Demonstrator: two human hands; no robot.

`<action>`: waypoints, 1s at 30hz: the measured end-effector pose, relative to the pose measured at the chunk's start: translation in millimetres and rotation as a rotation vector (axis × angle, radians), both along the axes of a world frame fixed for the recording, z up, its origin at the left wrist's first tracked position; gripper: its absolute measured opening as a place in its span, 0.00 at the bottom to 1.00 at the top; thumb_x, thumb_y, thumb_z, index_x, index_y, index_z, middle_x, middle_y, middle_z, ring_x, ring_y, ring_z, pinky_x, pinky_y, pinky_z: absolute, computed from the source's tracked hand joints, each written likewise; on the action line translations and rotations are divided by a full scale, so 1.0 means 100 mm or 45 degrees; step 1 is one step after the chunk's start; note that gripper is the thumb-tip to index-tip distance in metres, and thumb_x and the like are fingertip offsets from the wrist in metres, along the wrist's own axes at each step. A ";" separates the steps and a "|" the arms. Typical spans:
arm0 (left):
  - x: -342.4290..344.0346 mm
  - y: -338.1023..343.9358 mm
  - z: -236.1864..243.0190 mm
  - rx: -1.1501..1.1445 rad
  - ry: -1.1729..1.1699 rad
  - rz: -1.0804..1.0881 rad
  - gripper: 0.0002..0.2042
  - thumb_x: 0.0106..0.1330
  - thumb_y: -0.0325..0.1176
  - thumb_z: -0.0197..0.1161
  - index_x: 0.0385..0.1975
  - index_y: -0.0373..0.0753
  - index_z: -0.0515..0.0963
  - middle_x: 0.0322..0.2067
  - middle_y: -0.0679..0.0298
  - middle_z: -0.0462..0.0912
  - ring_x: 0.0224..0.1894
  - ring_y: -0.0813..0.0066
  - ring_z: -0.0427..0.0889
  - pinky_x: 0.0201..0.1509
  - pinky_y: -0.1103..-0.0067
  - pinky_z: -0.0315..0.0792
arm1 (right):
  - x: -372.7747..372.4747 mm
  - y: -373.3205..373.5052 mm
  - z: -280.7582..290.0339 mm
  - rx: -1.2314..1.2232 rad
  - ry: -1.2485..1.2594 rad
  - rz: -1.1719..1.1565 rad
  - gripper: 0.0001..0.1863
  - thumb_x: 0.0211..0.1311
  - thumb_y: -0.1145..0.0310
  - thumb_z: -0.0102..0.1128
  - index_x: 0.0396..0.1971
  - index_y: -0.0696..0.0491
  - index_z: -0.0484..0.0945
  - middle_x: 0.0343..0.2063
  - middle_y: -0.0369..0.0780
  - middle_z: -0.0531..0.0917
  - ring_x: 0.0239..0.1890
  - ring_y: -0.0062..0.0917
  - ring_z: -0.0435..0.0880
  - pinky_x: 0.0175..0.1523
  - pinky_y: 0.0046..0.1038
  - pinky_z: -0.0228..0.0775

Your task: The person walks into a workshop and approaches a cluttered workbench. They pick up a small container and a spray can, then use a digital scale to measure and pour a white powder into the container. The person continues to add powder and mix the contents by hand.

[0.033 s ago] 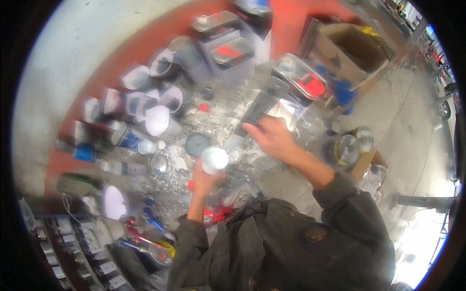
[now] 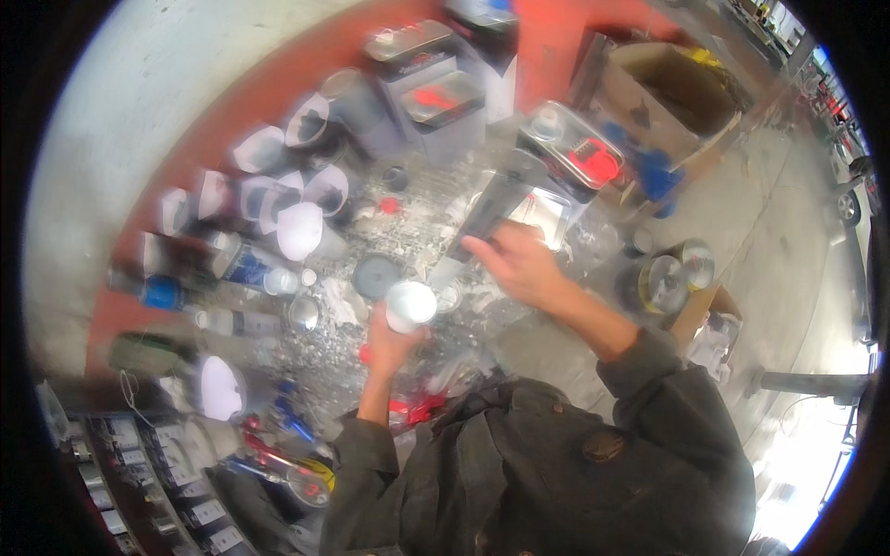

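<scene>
My left hand [image 2: 391, 345] is wrapped round a white cup [image 2: 411, 306], its open mouth facing up. My right hand [image 2: 521, 264] grips the side of a long, dark grey container-like object [image 2: 491, 211], blurred by motion. That object slants down toward the cup, and its pale lower end stays just apart from the rim. Right beside the cup, a round dark grey lid [image 2: 376, 276] lies on the speckled, paint-stained worktop [image 2: 348, 347]. Whether anything flows between the dark object and the cup cannot be made out.
Metal cans [image 2: 434, 100] stand at the back, and another can with a red cap [image 2: 579, 148] is behind my right hand. Several used cups [image 2: 301, 230] crowd the left. Spray guns [image 2: 278, 454] hang front left. A cardboard box [image 2: 672, 97] sits back right, near round tins [image 2: 663, 283].
</scene>
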State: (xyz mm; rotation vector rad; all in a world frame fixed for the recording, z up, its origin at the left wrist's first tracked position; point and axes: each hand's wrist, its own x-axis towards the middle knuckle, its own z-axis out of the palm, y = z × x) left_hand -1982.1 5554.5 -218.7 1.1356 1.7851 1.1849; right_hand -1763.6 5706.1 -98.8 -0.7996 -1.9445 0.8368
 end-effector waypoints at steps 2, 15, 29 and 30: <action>0.02 0.03 0.14 0.014 0.102 -0.002 0.33 0.42 0.28 0.77 0.53 0.34 0.74 0.45 0.58 0.82 0.48 0.66 0.82 0.53 0.71 0.75 | 0.00 0.01 -0.10 0.088 -0.076 -0.028 0.20 0.64 0.62 0.65 0.18 0.60 0.74 0.16 0.47 0.75 0.17 0.43 0.75 0.23 0.39 0.64; 0.12 0.08 0.35 -0.318 0.957 -0.005 0.40 0.39 0.37 0.78 0.60 0.47 0.71 0.47 0.52 0.77 0.52 0.47 0.75 0.54 0.57 0.70 | 0.01 -0.04 -0.17 0.042 -0.158 -0.033 0.21 0.66 0.60 0.61 0.18 0.60 0.72 0.19 0.49 0.77 0.21 0.48 0.78 0.28 0.42 0.68; 0.19 0.19 0.45 -0.330 1.129 -0.007 0.41 0.38 0.35 0.77 0.61 0.49 0.70 0.47 0.53 0.76 0.53 0.47 0.74 0.53 0.54 0.70 | 0.03 -0.03 -0.21 0.008 -0.186 -0.031 0.20 0.67 0.60 0.60 0.21 0.60 0.73 0.22 0.50 0.80 0.25 0.48 0.80 0.32 0.44 0.71; 0.19 0.19 0.46 -0.335 1.133 -0.012 0.41 0.39 0.35 0.77 0.61 0.49 0.70 0.47 0.53 0.76 0.53 0.47 0.74 0.53 0.54 0.70 | 0.03 -0.03 -0.22 0.008 -0.184 -0.029 0.20 0.67 0.60 0.60 0.21 0.60 0.73 0.22 0.50 0.80 0.25 0.48 0.80 0.32 0.44 0.71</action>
